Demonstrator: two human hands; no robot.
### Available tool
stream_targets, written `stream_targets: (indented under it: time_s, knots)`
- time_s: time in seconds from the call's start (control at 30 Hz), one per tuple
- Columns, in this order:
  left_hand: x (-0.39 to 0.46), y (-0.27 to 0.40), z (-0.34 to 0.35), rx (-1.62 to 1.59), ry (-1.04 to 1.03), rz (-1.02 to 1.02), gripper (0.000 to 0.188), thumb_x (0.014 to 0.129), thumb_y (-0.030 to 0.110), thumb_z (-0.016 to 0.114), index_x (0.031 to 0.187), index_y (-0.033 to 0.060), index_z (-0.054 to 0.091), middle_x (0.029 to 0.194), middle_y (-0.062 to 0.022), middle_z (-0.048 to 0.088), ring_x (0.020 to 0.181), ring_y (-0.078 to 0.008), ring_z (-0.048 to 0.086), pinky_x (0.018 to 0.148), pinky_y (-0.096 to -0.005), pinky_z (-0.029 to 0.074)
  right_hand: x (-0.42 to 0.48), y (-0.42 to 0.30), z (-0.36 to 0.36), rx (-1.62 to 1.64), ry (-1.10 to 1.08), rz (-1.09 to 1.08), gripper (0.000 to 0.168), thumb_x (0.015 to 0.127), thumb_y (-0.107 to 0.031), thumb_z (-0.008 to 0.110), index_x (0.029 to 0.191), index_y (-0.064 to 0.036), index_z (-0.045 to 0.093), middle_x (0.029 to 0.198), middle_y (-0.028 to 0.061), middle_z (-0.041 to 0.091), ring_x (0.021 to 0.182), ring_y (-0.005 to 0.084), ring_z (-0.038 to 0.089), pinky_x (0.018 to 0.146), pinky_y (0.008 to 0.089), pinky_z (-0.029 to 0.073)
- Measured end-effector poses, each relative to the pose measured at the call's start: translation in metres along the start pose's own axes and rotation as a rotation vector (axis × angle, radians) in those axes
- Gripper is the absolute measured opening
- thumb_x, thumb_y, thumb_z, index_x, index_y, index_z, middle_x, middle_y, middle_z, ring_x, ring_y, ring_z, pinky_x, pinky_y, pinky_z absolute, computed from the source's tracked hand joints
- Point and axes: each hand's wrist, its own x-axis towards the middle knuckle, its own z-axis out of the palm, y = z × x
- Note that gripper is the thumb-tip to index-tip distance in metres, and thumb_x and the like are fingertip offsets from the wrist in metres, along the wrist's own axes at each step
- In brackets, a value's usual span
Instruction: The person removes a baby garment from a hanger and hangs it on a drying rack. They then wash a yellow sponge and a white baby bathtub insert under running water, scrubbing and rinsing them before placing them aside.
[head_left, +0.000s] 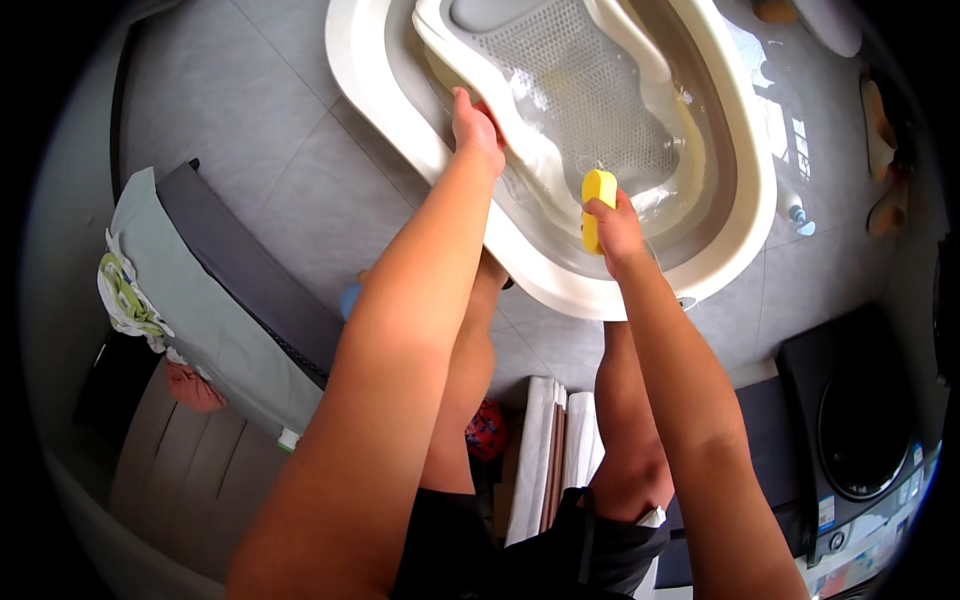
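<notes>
In front of me is a white baby bathtub (754, 161) with water in it. Inside lies a grey and white bath seat insert (555, 82) with a perforated, textured surface, partly under water. My left hand (478, 131) is at the insert's left raised edge, thumb up, its other fingers curled under that edge and mostly hidden. My right hand (621, 229) grips a yellow sponge (599, 196) upright over the tub's near end, thumb across its side. The sponge's top end is near the insert's lower end; whether they touch I cannot tell.
Grey floor tiles (292, 202) surround the tub. A pump bottle (793, 208) lies on the floor at right, near slippers (877, 135). At left stands a cloth-covered padded stand (217, 285) with crumpled cloths (131, 300). A black front-loading appliance (855, 427) is at lower right.
</notes>
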Motion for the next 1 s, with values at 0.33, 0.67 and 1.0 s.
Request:
stream_targets:
  time_s: [0.33, 0.67, 1.0]
  knots:
    - [-0.024, -0.009, 0.038, 0.355, -0.186, -0.161, 0.031, 0.107, 0.031, 0.044, 0.127, 0.0123, 0.06, 0.117, -0.0048, 0.066, 0.106, -0.0207, 0.065, 0.095, -0.0422, 0.055, -0.024, 0.014, 0.025, -0.083, 0.05, -0.286, 0.064, 0.083, -0.013, 0.072, 0.143, -0.005, 0.052, 0.12, 0.0082, 0.065, 0.105, 0.0182, 0.063, 0.091, 0.0324, 0.051]
    - [0.034, -0.012, 0.056, 0.923, -0.13, 0.172, 0.04, 0.107, 0.035, 0.047, 0.138, 0.0111, 0.056, 0.132, -0.0057, 0.064, 0.12, -0.0206, 0.061, 0.103, -0.0389, 0.052, -0.005, 0.026, -0.009, -0.016, 0.108, -0.264, 0.06, 0.085, -0.012, 0.071, 0.143, -0.006, 0.052, 0.116, 0.0059, 0.065, 0.1, 0.017, 0.063, 0.088, 0.0323, 0.051]
    - [0.062, -0.019, 0.027, 0.844, -0.091, 0.144, 0.039, 0.107, 0.031, 0.045, 0.138, 0.0099, 0.055, 0.133, -0.0075, 0.063, 0.121, -0.0221, 0.061, 0.104, -0.0407, 0.052, 0.002, 0.034, -0.02, 0.005, 0.122, -0.257, 0.061, 0.086, -0.014, 0.069, 0.144, -0.006, 0.051, 0.113, 0.0057, 0.064, 0.096, 0.0164, 0.062, 0.084, 0.0321, 0.051]
